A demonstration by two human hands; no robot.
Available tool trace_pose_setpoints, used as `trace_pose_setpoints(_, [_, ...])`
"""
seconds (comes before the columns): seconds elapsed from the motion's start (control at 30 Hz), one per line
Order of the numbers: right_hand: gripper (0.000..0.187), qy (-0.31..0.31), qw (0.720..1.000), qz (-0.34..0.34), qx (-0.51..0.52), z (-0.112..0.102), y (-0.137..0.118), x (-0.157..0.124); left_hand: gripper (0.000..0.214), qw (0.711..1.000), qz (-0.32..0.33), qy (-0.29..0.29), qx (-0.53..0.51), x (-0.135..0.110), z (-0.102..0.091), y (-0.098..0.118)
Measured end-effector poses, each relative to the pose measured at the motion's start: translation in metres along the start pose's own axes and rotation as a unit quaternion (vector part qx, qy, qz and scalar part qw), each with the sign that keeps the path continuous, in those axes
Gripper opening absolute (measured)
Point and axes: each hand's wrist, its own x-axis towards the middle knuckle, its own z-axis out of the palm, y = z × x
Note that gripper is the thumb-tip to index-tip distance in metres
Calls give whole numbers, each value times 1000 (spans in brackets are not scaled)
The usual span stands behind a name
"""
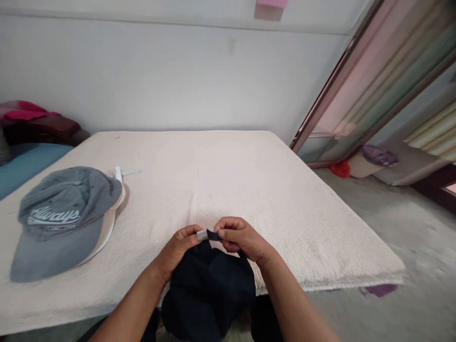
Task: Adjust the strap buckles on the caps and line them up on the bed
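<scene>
A dark navy cap (210,289) rests at the near edge of a bed covered with a cream textured sheet (231,190). My left hand (180,247) pinches the grey end of the cap's back strap (202,235). My right hand (238,237) pinches the dark part of the strap right beside it. Both hands are closed, fingertips almost touching, above the cap's rear opening. A grey cap (60,218) with white lettering sits on the sheet to the far left, stacked on a white cap (116,209) whose brim and strap peek out.
A white wall runs behind the bed. Red and dark cloth (32,118) lies on a blue surface at the left. To the right are a bare concrete floor (409,247), a glass sliding door (374,85) and a purple-lidded tub (377,156).
</scene>
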Motion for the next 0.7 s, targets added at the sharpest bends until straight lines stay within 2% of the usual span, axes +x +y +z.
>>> trace_pose_setpoints(0.1, [15, 4, 1000, 14, -16, -1, 1, 1, 23, 999, 4, 35, -23, 0, -1, -2])
trace_pose_setpoints(0.27, [19, 21, 999, 3, -26, -2, 2, 0, 26, 1000, -7, 22, -7, 1, -3, -4])
trace_pose_setpoints(0.47, [23, -33, 999, -2, -28, -2, 2, -1, 27, 998, -13, 57, -7, 1, 0, -3])
trace_pose_setpoints(0.57, [22, -14, 999, -7, -29, 0, 1, -1, 26, 998, -7, 61, -9, -1, 1, -2])
trace_pose_setpoints(0.7, [19, 27, 999, -22, -38, 1, 2, 0, 24, 999, 5, 32, -7, -2, 1, -1])
